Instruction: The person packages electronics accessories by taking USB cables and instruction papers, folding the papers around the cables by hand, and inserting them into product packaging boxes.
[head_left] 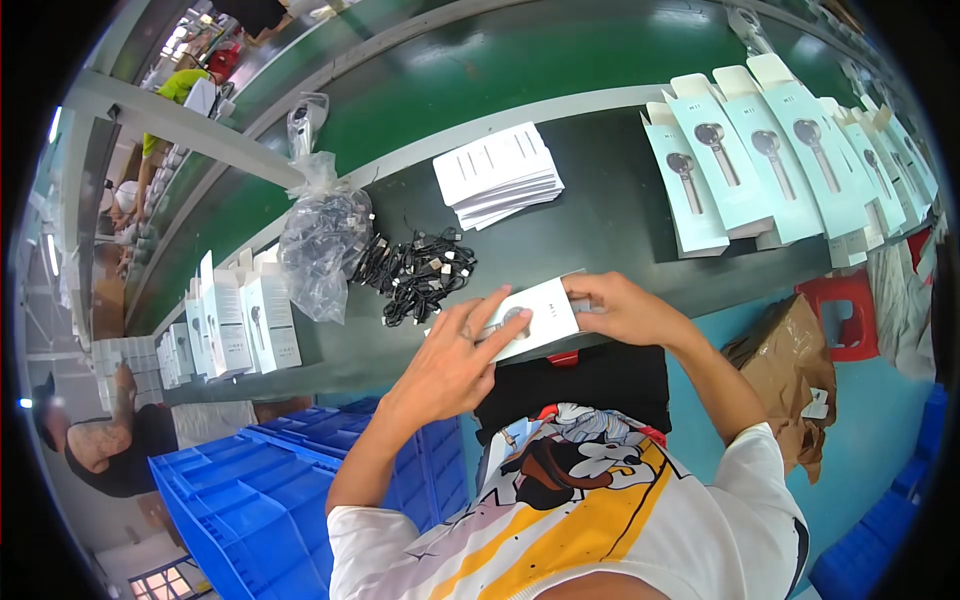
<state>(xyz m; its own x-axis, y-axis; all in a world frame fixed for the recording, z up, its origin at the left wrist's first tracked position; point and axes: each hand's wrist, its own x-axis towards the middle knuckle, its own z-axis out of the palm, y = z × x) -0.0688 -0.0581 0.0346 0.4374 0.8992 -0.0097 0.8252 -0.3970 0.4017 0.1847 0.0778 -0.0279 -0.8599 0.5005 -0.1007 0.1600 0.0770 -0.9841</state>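
A pale box [546, 318] with a printed picture on its face lies near the front edge of the dark bench, between my hands. My left hand [452, 352] grips its left end, thumb and fingers across the printed face. At the right end, my right hand [622, 306] has its fingers curled against the box's edge. Just left of the box sits a tangled pile of black USB cables [425, 275]. Behind it is a stack of white printed leaflets [500, 177].
Several light green boxes with open flaps [765, 150] stand at the right. More boxes [240, 315] stand left, beside a clear plastic bag [322, 240]. Blue crates [260, 500], a red stool [850, 315] and brown paper [785, 370] are below. A co-worker [105, 445] is far left.
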